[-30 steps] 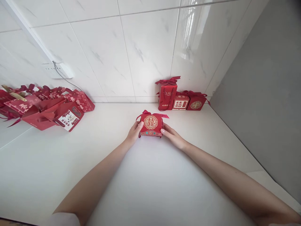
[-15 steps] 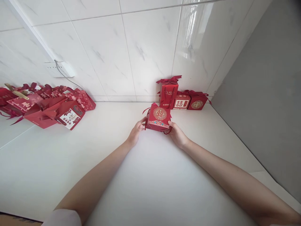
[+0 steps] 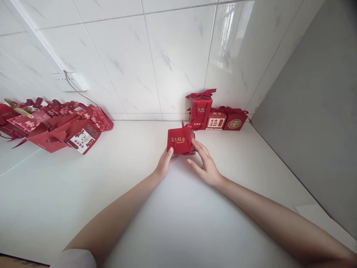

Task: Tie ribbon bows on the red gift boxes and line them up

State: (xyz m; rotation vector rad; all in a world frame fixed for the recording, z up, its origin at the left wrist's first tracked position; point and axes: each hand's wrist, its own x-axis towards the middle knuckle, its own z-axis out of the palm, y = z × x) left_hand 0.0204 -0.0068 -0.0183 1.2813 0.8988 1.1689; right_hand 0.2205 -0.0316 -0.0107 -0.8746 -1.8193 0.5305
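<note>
A small red gift box with gold lettering and a thin red cord handle faces me in the middle of the white table. At its lower left corner my left hand grips it, thumb on the front and the other fingers mostly hidden beneath. My right hand has its fingertips against the box's right side. Its thumb is spread well away from the box, so the hand is open. Behind stands a taller red gift box with a ribbon bow.
Two more red gift boxes, one with a white label and one with a round gold emblem, stand by the tiled wall. Several red gift bags and boxes crowd the left. A cable hangs from a wall socket. A grey panel borders the right.
The box has been turned, so its gold-lettered side shows instead of the round emblem. My left thumb now lies on its front, and my right thumb has come away from it.
</note>
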